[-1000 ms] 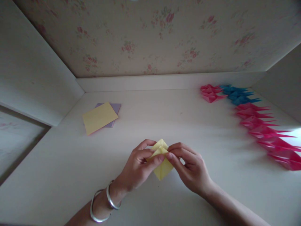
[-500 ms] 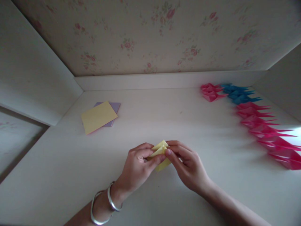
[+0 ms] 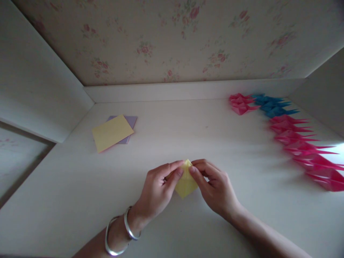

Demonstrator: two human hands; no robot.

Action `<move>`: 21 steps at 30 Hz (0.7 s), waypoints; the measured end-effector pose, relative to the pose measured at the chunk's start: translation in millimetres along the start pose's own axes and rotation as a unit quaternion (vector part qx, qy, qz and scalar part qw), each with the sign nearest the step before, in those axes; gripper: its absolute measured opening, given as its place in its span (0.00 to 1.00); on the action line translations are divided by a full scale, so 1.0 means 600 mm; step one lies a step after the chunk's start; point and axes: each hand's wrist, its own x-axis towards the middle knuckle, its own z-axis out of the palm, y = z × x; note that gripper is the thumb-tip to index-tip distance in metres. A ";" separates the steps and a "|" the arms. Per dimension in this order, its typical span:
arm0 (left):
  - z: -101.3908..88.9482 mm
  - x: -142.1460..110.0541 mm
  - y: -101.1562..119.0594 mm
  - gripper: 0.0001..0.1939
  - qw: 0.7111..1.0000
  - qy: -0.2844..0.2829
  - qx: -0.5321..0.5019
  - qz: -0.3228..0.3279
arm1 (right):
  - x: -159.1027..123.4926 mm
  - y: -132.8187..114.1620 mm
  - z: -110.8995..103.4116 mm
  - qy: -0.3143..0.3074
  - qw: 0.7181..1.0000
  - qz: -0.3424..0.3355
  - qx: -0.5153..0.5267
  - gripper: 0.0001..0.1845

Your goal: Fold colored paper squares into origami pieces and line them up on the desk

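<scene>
A small folded yellow paper (image 3: 186, 184) lies on the white desk (image 3: 172, 132) between my two hands. My left hand (image 3: 158, 191), with two silver bangles on its wrist, pinches the paper's left side with fingers and thumb. My right hand (image 3: 215, 188) pinches the right side, its fingertips meeting the left ones at the paper's top point. The lower tip of the paper shows below my fingers.
A stack of flat paper sheets, yellow on top of purple (image 3: 113, 131), lies at the back left. A curved row of several folded pink paper pieces (image 3: 303, 147) and blue ones (image 3: 272, 105) runs along the right. Walls close in on the back and both sides.
The yellow paper was lifted and partly opened in my fingers; now it is pressed flatter against the desk, with both hands pinching near its top point.
</scene>
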 end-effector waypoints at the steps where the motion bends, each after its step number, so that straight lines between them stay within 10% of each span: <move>1: 0.000 0.001 -0.001 0.12 1.000 0.002 0.007 0.006 | 0.000 0.000 0.000 0.005 1.000 -0.006 0.001 0.10; 21: 0.004 -0.002 -0.007 0.10 0.998 0.021 0.027 0.052 | -0.006 0.000 0.002 0.015 0.999 -0.015 -0.035 0.08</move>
